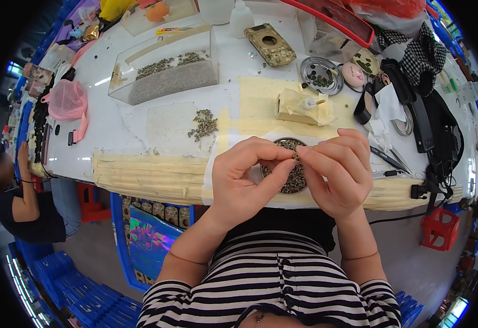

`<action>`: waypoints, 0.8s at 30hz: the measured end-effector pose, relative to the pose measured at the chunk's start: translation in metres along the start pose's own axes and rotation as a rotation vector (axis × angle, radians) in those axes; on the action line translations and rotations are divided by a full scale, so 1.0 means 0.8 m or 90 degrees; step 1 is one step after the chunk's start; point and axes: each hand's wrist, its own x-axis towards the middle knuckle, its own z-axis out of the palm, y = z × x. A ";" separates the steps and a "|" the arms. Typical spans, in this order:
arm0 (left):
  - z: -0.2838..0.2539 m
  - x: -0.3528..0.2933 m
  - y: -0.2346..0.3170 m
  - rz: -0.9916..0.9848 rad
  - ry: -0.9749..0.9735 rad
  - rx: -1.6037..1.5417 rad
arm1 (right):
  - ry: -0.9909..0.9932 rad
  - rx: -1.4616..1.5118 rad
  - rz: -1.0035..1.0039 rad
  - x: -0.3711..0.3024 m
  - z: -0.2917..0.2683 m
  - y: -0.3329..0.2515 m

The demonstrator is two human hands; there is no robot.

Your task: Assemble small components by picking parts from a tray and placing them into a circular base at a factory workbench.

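My left hand (245, 177) and my right hand (338, 177) meet over a round tin (289, 193) at the table's front edge. Thumb and forefinger of each are pinched together on a tiny greenish-tan part (296, 157), its shape too small to make out. Many small dark camouflage-coloured pieces (293, 179) fill the tin, partly hidden by my fingers. Beyond it stands a tape-wrapped block (293, 109) with a white nozzle-like tip in it. To the left, a loose pile of similar small pieces (203, 124) lies on the table.
A clear box (168, 82) of small parts stands far left. A camouflage toy tank body (270, 45) and a round dish of dark discs (321, 75) lie beyond the block. Tweezers (400, 159) and straps are at right. Another person (28, 202) sits at left, near blue crates.
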 end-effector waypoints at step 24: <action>-0.002 -0.002 -0.005 0.159 0.057 0.117 | -0.088 0.354 0.231 0.001 -0.007 -0.006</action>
